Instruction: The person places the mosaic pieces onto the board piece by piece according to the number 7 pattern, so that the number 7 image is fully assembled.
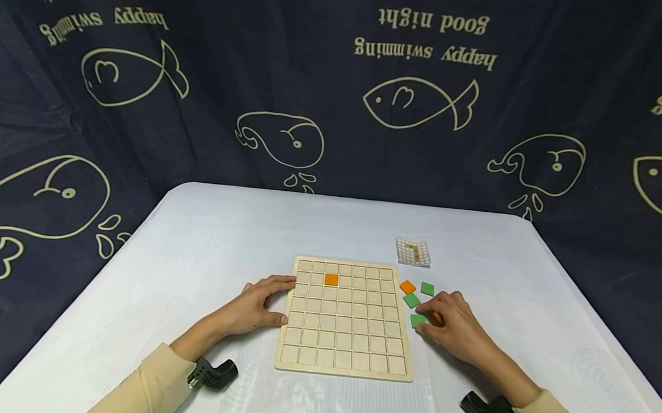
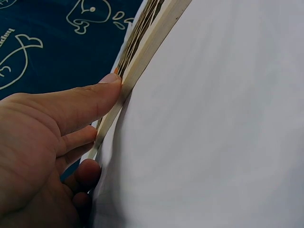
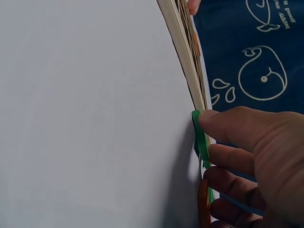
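A wooden grid board lies on the table with one orange tile in a cell near its far side. My left hand rests against the board's left edge, its thumb and fingertips spread along the rim. In the left wrist view, that thumb touches the side of the board. To the right of the board, my right hand pinches a green tile, index finger and thumb at its sides. An orange tile shows partly beneath this hand.
Two more green tiles and another orange tile lie beyond my right hand. A small card with a coloured grid pattern lies farther back. A dark cloth with fish and whale drawings hangs behind the white table.
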`<state>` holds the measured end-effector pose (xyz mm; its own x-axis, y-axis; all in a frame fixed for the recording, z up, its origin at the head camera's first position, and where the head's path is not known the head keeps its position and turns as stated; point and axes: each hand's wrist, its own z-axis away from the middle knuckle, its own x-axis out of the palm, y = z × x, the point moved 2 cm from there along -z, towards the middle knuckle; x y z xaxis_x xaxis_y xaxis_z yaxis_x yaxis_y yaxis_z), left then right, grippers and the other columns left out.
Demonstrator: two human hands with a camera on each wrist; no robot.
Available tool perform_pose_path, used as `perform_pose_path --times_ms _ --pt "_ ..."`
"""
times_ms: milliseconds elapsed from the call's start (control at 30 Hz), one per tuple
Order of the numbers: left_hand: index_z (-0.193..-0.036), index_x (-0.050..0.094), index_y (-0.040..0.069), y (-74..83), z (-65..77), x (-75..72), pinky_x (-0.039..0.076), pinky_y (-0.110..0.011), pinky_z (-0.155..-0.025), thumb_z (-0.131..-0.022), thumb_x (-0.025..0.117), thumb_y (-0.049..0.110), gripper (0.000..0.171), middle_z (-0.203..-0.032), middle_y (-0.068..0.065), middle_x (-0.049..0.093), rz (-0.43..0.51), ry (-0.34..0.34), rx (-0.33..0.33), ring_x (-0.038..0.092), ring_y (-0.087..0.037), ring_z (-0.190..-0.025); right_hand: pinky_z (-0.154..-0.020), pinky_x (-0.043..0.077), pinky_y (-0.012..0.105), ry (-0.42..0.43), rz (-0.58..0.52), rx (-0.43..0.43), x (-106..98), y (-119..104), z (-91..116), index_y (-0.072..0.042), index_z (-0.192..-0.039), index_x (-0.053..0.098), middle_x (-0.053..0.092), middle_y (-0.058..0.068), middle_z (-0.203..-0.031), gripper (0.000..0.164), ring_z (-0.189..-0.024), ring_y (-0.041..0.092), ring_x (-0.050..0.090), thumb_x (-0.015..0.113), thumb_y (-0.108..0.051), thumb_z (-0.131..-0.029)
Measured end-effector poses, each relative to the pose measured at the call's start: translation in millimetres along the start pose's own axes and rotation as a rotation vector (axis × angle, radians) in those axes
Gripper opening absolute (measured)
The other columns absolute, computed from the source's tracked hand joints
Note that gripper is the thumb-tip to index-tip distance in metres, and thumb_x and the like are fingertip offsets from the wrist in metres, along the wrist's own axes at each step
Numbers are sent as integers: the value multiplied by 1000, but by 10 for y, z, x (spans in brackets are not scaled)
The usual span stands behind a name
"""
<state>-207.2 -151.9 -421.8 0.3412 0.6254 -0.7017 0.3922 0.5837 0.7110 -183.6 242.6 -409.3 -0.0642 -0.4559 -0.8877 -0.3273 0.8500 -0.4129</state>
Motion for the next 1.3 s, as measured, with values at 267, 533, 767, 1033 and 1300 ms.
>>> perform_pose_path --times_ms 267,533,767,1033,1300 --pt "-141 45 14 13 5 -4 18 -39 -84 -82 73 30 67 -152 1 34 -2 2 -7 44 -10 -84 -79 33 34 1 20 1 1 51 18 -16 -95 73 60 -4 -94 24 -91 15 40 80 -20 -72" --pt "-140 45 14 13 4 -2 18 -38 -83 -82 73 31 67 -152 1 34 1 -2 -9 44 -9 -79 -78 33 34 1 27 -7 -13 50 39 -16 -93 72 60 -2 -96 22 -91 16 40 80 -20 -72" --pt "-140 45 14 6 3 -2 20 -35 -80 -82 73 31 67 -152 2 35 -5 -3 -9 43 -9 -78 -77 34 32 11 34 -7 -22 62 58 -16 -93 72 60 -4 -95 22 -90 14 39 79 -19 -72" --pt "-141 45 15 4 1 4 20 -41 -85 -82 73 31 67 -152 3 35 -5 -1 -12 44 -9 -80 -76 35 31 -3 33 9 -30 71 68 -18 -93 72 60 -5 -94 21 -89 13 38 79 -19 -73" --pt "-141 45 15 11 8 1 17 -45 -88 -81 73 30 67 -151 3 35 6 2 -13 44 -10 -82 -76 35 30 2 28 30 -25 76 68 -17 -93 72 61 -4 -95 21 -89 13 38 79 -19 -73"
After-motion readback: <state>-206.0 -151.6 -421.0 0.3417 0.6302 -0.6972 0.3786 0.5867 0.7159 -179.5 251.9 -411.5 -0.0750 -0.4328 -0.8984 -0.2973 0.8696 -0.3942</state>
